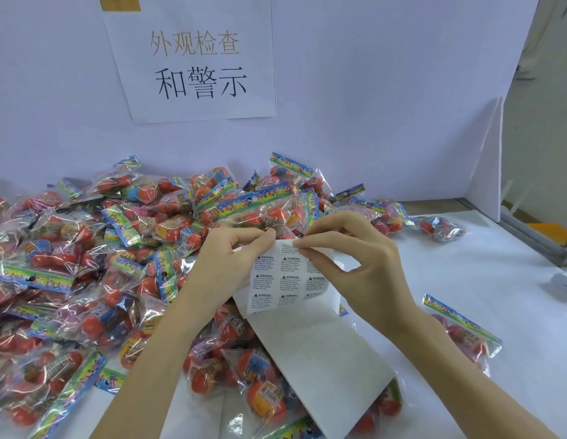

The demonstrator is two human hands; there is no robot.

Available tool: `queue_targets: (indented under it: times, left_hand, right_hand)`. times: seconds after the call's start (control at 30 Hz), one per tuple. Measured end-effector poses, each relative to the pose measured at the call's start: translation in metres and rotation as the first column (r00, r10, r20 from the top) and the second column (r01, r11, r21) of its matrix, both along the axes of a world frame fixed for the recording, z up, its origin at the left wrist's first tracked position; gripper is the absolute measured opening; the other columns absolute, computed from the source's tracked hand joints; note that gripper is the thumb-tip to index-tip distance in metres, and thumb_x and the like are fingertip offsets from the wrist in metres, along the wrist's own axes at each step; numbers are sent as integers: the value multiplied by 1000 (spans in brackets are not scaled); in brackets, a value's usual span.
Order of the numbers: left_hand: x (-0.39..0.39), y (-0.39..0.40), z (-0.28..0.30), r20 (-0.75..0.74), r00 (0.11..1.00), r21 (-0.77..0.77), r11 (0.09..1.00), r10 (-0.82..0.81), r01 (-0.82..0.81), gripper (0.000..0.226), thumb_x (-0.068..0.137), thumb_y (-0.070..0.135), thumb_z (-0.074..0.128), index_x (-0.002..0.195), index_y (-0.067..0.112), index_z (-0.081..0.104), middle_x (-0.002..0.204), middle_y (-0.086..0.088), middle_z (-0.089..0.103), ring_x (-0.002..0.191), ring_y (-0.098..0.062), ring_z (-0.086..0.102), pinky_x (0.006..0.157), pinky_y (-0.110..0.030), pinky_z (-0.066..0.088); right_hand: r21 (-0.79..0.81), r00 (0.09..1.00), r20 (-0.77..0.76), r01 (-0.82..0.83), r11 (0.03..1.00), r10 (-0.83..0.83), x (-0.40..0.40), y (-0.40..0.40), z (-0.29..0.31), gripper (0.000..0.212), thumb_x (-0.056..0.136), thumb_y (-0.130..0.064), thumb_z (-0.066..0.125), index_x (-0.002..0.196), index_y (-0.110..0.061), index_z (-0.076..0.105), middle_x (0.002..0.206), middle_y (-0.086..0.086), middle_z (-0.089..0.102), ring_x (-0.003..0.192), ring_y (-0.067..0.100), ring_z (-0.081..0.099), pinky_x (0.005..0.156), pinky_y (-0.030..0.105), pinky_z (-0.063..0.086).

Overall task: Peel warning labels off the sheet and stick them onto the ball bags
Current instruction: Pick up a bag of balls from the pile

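A white sheet of warning labels (285, 282) hangs in the air in front of me, its long empty backing strip (323, 365) trailing down over the bags. My left hand (225, 264) pinches the sheet's top left edge. My right hand (355, 258) pinches a label at the sheet's top edge between thumb and forefinger. A big heap of clear ball bags (95, 264) with red balls and colourful headers covers the left and middle of the table. One bag (260, 210) lies just behind my fingers.
A single ball bag (462, 331) lies to the right of my right forearm, another (443, 228) at the far right. A white wall with a printed paper sign (196, 61) stands behind the heap. A small white object (564, 285) sits at the right edge.
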State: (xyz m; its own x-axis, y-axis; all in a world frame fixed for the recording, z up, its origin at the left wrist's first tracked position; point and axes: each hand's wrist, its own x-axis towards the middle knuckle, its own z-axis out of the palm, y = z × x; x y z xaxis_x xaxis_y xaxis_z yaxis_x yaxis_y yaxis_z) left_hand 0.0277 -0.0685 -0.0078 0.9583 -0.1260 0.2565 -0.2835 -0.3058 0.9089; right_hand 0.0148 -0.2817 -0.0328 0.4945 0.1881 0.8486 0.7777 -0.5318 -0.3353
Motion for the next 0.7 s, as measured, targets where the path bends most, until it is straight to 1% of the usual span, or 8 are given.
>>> queue_targets:
  times: [0.1, 0.2, 0.27, 0.33, 0.4, 0.53, 0.6, 0.7]
  left_hand:
    - [-2, 0, 0, 43, 999, 61, 998, 19, -22, 30, 102, 25, 65, 85, 9, 83, 82, -2, 76, 88, -1, 63, 93, -22, 42]
    - [0, 1, 1, 86, 995, 111, 992, 46, -56, 31, 103, 28, 64, 83, 15, 83, 80, 6, 73, 93, 16, 50, 87, -9, 32]
    - [-1, 0, 2, 107, 993, 79, 996, 40, -48, 37, 103, 41, 57, 87, 21, 83, 88, 10, 74, 106, 15, 47, 87, -5, 32]
    - [-2, -1, 3, 173, 984, 0, 1000, 31, -31, 46, 104, 47, 48, 91, 21, 83, 95, 9, 75, 112, -4, 53, 86, -2, 34]
    - [-5, -1, 4, 245, 969, -68, 997, 36, -19, 44, 108, 46, 48, 95, 23, 83, 90, 17, 75, 111, -13, 54, 86, -2, 36]
    - [-4, 3, 3, 226, 973, -126, 989, -46, 76, 21, 102, 17, 66, 96, 30, 81, 100, 10, 78, 102, -11, 67, 85, -19, 51]
    - [-4, 3, 3, 221, 970, -119, 984, -104, 133, 25, 98, 4, 68, 98, 26, 80, 100, 9, 78, 90, -7, 70, 79, -17, 53]
    - [-4, 1, 2, 212, 958, -126, 966, -195, 225, 29, 97, -1, 67, 107, 25, 77, 109, 6, 78, 92, -10, 72, 80, -22, 57]
  right_hand:
    - [94, 987, -123, -92, 991, 103, -5, 4, 4, 10, 94, -14, 77, 101, -19, 81, 107, -2, 70, 105, 17, 67, 90, 26, 49]
    - [406, 903, -261, -219, 887, 342, -6, 1, 11, 8, 95, -14, 75, 100, -18, 79, 106, 0, 76, 107, 20, 71, 92, 30, 53]
    - [596, 835, -325, -183, 782, 443, -3, -5, 16, 9, 96, -16, 72, 102, -17, 78, 104, 7, 77, 100, 19, 71, 88, 28, 55]
    - [667, 791, -378, -128, 734, 481, 1, -11, 18, 9, 96, -19, 72, 104, -15, 76, 107, 22, 73, 96, 25, 66, 89, 38, 55]
    - [699, 737, -413, -119, 705, 534, 3, -14, 18, 11, 96, -21, 73, 103, -13, 75, 108, 29, 69, 95, 31, 64, 89, 47, 55]
    - [651, 606, -498, -211, 729, 620, 1, -16, 21, 6, 94, -20, 72, 98, -16, 75, 93, 9, 73, 88, 25, 73, 76, 29, 58]
    - [614, 617, -521, -209, 761, 590, 0, -14, 20, 4, 93, -20, 73, 93, -18, 76, 84, 4, 70, 78, 20, 68, 73, 26, 55]
    - [575, 665, -529, -176, 799, 527, -1, -10, 18, 4, 94, -16, 74, 93, -13, 76, 74, 0, 65, 67, 15, 57, 66, 21, 49]
